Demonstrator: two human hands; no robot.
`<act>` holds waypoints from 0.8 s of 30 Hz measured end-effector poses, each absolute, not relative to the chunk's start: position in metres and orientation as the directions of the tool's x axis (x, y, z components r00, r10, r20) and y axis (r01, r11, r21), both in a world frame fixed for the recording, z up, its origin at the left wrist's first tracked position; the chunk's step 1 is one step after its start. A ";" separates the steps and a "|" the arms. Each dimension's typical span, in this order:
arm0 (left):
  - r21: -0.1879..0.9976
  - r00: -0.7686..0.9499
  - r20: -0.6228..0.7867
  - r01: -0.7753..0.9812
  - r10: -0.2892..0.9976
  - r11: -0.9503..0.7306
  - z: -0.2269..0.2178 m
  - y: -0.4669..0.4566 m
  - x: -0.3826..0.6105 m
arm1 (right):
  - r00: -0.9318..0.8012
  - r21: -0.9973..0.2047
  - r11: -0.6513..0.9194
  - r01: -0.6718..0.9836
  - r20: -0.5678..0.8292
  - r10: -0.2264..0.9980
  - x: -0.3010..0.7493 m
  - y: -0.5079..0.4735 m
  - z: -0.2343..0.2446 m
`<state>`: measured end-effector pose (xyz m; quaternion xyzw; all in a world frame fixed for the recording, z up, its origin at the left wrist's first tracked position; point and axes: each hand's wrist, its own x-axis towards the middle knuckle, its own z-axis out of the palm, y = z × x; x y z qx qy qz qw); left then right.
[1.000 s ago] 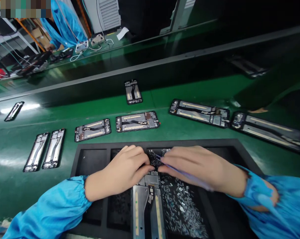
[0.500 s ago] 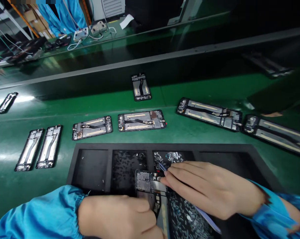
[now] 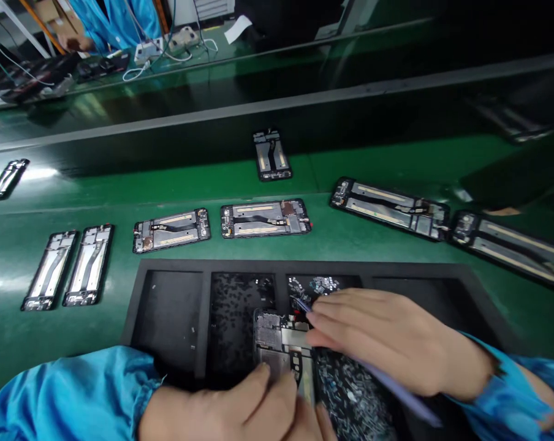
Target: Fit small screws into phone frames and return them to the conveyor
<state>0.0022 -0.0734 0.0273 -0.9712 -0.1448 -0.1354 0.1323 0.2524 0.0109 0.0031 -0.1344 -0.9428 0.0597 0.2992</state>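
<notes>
My left hand (image 3: 240, 409) is closed around the lower part of an opened phone (image 3: 277, 334), with its inside facing up. The phone's top end, with metal shields and a dark flex cable, sticks out beyond my fingers over the black tray. My right hand (image 3: 387, 340) grips a pair of purple tweezers (image 3: 399, 389). Their tips reach past my fingers near the phone's top corner, where a small red part shows. Whether the tips hold anything is too small to tell. Tiny loose parts (image 3: 355, 395) fill the tray compartment beneath my right hand.
A black compartment tray (image 3: 169, 265) lies on the green bench with small parts in several sections. Beyond it lie more opened phones, including one (image 3: 265, 218) behind the tray and one (image 3: 390, 208) to the right. Across the divider, a person in blue (image 3: 116, 27) is near power strips (image 3: 148, 50).
My left hand has shifted down and right along the phone, and its fingers have changed position. The tweezers' rear end has swung outward to the right. The view has moved slightly.
</notes>
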 end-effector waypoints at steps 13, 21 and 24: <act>-0.149 0.778 0.312 0.607 0.546 -0.780 0.014 -0.094 0.023 | -0.495 -0.635 0.654 0.412 0.447 0.745 0.186 0.006 0.028; -0.130 0.754 0.355 0.626 0.553 -0.769 0.005 -0.101 0.023 | -0.429 -0.477 0.702 0.529 0.563 0.706 0.159 0.014 0.006; -0.124 0.759 0.351 0.618 0.548 -0.777 0.006 -0.100 0.022 | -0.446 -0.473 0.702 0.533 0.549 0.707 0.158 0.011 0.004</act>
